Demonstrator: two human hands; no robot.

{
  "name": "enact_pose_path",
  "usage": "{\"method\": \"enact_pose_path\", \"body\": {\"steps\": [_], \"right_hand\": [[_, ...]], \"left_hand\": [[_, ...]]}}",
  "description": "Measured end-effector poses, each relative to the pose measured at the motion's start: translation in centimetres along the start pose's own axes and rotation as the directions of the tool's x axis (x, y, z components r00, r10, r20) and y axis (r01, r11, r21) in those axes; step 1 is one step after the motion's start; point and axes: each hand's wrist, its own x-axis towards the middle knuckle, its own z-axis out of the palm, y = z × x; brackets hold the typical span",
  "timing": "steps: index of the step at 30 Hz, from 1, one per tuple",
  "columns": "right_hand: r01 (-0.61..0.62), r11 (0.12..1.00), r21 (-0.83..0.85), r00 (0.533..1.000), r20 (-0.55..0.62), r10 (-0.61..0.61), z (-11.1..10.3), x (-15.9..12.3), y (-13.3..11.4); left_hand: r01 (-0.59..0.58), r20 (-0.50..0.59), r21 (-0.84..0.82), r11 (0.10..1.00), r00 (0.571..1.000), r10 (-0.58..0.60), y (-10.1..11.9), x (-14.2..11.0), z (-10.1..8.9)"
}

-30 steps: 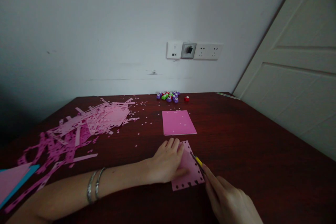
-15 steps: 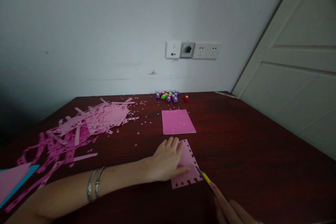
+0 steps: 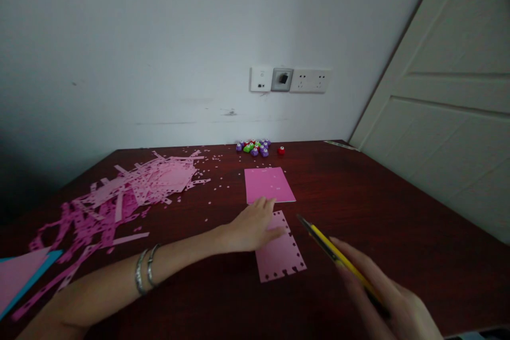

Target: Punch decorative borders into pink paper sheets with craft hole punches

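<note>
A light pink sheet of paper (image 3: 278, 252) lies on the dark table, with small holes and notches punched along its top, right and bottom edges. My left hand (image 3: 255, 226) is over the sheet's upper left part, palm down, thumb spread from the fingers. Whether its fingertips press on the paper I cannot tell. Gripped in my right hand (image 3: 382, 287) is a yellow and black utility knife (image 3: 338, 257), its blade pointing up and left, off the sheet's right edge. Beyond the left hand is a stack of brighter pink square paper (image 3: 269, 185) dotted with tiny scraps.
Pink strips and offcuts (image 3: 139, 186) are heaped on the left, with tiny scraps scattered nearby. Pink and blue sheets (image 3: 24, 281) lie at the left edge. Several small purple, green and red craft punches or toys (image 3: 255, 147) stand by the wall, a red one (image 3: 281, 151) apart.
The knife first slid down along the sheet's right edge toward me, then came away from the paper and up to the right. My left hand has shifted slightly upward on the sheet.
</note>
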Motion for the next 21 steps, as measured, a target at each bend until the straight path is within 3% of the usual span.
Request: {"method": "enact_pose_path", "body": {"steps": [2,6,10,13,16,19,21], "right_hand": [[-0.116,0.982,0.148,0.993,0.016,0.115,0.1,2.1,-0.3],[-0.198,0.87,0.452,0.98,0.098,0.173,2.7,5.4,-0.1],[-0.198,0.761,0.618,0.978,0.17,0.117,5.7,7.7,-0.2],[-0.186,0.763,0.619,0.976,0.208,0.069,6.5,8.9,-0.4],[-0.094,0.878,0.469,0.981,0.193,0.001,6.2,9.8,-0.1],[0.016,0.96,0.28,0.976,0.203,-0.076,5.5,10.3,1.2],[0.065,0.976,0.21,0.958,0.26,-0.12,5.3,10.3,2.2]], "left_hand": [[-0.038,-0.049,-0.284,0.958,0.998,0.025,0.3,1.0,-1.3],[-0.029,-0.092,-0.727,0.687,0.994,-0.056,1.0,2.5,-2.5],[-0.056,-0.178,-0.879,0.473,0.96,-0.217,1.3,2.8,-1.9],[-0.077,-0.196,-0.923,0.376,0.937,-0.289,0.6,2.9,-1.8],[-0.091,-0.242,-0.901,0.425,0.917,-0.318,-1.3,3.1,-3.7],[0.011,-0.26,-0.755,0.655,0.913,-0.315,-4.7,2.7,-7.8],[0.186,-0.225,-0.515,0.837,0.913,-0.341,-7.6,1.8,-11.0]]}}
